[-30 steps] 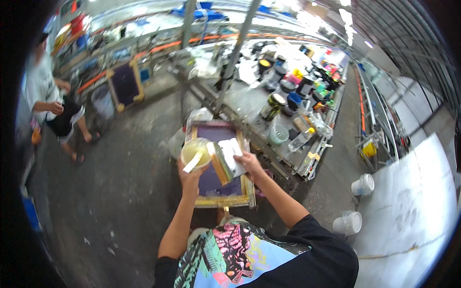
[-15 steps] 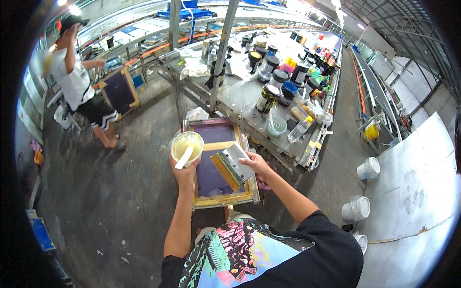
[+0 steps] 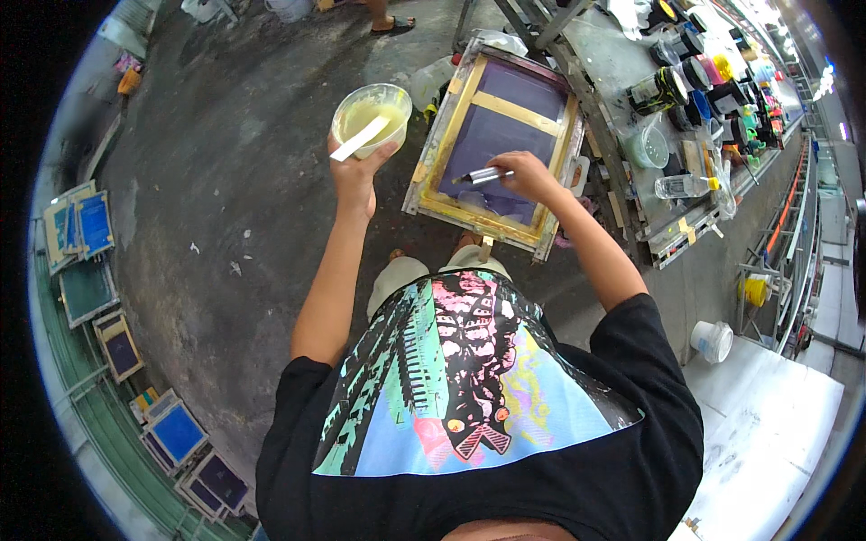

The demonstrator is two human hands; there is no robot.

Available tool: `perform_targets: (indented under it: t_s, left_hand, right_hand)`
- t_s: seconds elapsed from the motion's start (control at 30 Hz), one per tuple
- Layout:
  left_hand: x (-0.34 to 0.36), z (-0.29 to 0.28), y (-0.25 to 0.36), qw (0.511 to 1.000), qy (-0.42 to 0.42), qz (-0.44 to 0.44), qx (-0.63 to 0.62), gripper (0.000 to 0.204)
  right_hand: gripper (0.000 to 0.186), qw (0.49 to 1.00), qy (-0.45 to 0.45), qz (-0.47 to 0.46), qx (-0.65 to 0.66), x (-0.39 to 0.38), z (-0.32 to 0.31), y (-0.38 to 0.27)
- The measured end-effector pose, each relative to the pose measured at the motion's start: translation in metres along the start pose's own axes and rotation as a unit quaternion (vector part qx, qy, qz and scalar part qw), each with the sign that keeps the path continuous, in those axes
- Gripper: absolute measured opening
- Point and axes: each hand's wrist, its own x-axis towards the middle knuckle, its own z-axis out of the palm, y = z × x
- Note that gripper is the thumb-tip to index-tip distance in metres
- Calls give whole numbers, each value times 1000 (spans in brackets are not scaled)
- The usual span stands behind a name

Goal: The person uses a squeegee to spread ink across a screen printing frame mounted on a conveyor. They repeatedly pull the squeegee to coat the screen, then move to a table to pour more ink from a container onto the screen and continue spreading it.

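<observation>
My left hand (image 3: 359, 180) is wrapped round a clear plastic tub (image 3: 393, 102) of pale yellowish fluid, tilted a little. A flat white spatula (image 3: 361, 138) leans out over the tub's near side. In my right hand (image 3: 530, 177) is a squeegee (image 3: 485, 176) with a metal holder, seen nearly edge-on; most of its blade is out of sight. Beneath it lies a screen printing frame (image 3: 448, 114) with dark purple mesh and a yellowish tape band (image 3: 519, 114) across it. Whether the squeegee touches the mesh I cannot tell. A wet, cloudy patch (image 3: 492, 200) shows near the frame's near end.
At right stands a metal table (image 3: 616, 90) with several ink jars (image 3: 656, 90), a greenish tub (image 3: 648, 146) and a clear bottle (image 3: 683, 187). Several screens (image 3: 179, 431) lean along the left wall. A white bucket (image 3: 712, 341) is at right. Another person's foot (image 3: 393, 25) shows at the top.
The view has tipped downward and turned left. The squeegee has gone from showing its broad face to nearly edge-on over the mesh. Both hands keep their hold.
</observation>
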Motion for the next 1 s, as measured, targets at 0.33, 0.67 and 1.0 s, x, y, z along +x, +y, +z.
perform_targets:
  t_s: [0.33,0.67,1.0]
  left_hand:
    - [-31,-34,7,998,61,-29,-12,81]
    - [-39,-25,3,998,54,-39,-4,80]
    - [-31,0,-2,999,-3,-46,6,81]
  right_hand:
    - [35,972,-43,-190,-129,63,72,26]
    - [41,960,-134,-220,-113,86,90,32]
    - [36,940,-175,-241,-167,-3,39,83]
